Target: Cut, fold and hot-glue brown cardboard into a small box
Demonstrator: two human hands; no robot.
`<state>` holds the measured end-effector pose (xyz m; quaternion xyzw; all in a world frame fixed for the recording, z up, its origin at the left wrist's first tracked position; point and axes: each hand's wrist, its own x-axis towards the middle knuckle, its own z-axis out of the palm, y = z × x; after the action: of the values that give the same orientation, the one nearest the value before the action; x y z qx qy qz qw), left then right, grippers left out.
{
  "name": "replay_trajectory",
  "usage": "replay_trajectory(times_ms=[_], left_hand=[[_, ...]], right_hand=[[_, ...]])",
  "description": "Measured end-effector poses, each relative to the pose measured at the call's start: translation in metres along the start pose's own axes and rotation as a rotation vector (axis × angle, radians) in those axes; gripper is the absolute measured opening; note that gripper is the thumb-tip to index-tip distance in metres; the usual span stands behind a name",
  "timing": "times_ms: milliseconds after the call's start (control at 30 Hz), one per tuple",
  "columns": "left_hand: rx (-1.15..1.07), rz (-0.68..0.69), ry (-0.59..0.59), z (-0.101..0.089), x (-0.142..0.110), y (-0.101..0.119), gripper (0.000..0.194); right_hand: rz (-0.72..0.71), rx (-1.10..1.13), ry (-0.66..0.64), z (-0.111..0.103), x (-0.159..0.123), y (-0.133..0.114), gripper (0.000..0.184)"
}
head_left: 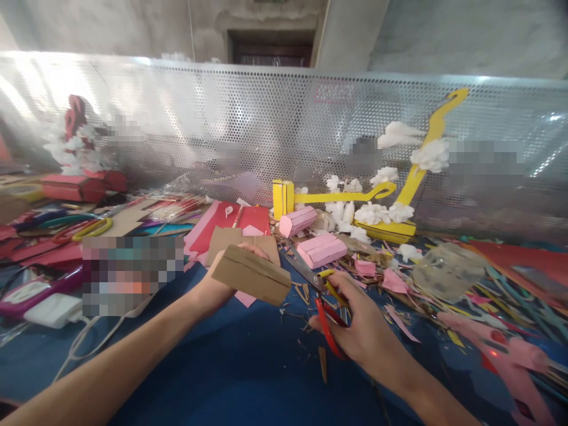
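My left hand [217,284] is closed around a folded brown cardboard piece [255,273], holding it up above the blue table cover [231,378]. My right hand [359,322] grips a pair of scissors [322,290] with red and yellow handles; the metal blades point up and left toward the cardboard's right end. The blades look slightly apart and sit just beside the cardboard, touching or nearly so. Small brown and pink paper offcuts lie under both hands.
Pink paper boxes [320,248] and a second flat cardboard sheet [239,239] lie just behind. A yellow paper model with white cotton puffs [381,207] stands against a perforated metal screen [248,124]. Red paper, a crumpled clear plastic lump [446,272] and a white charger [53,309] surround the work spot.
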<state>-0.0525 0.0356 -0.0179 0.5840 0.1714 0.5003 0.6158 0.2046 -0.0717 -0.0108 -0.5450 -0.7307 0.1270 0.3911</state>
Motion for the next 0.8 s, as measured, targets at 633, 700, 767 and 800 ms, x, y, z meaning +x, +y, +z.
replay_trajectory(times_ms=[633, 700, 767, 800], left_hand=[[-0.234, -0.411, -0.179, 0.006, -0.008, 0.02, 0.045], [-0.252, -0.442, -0.183, 0.009, -0.008, 0.023, 0.049], [-0.269, -0.465, -0.158, 0.011, -0.008, 0.025, 0.047], [-0.275, -0.473, -0.144, 0.011, -0.008, 0.025, 0.046]], right_hand=[[0.123, 0.207, 0.058, 0.004, 0.002, 0.022, 0.032], [0.152, 0.298, 0.053, 0.007, 0.001, 0.026, 0.035], [0.192, 0.37, 0.052, 0.01, 0.001, 0.03, 0.037], [0.212, 0.397, 0.051, 0.011, 0.001, 0.031, 0.038]])
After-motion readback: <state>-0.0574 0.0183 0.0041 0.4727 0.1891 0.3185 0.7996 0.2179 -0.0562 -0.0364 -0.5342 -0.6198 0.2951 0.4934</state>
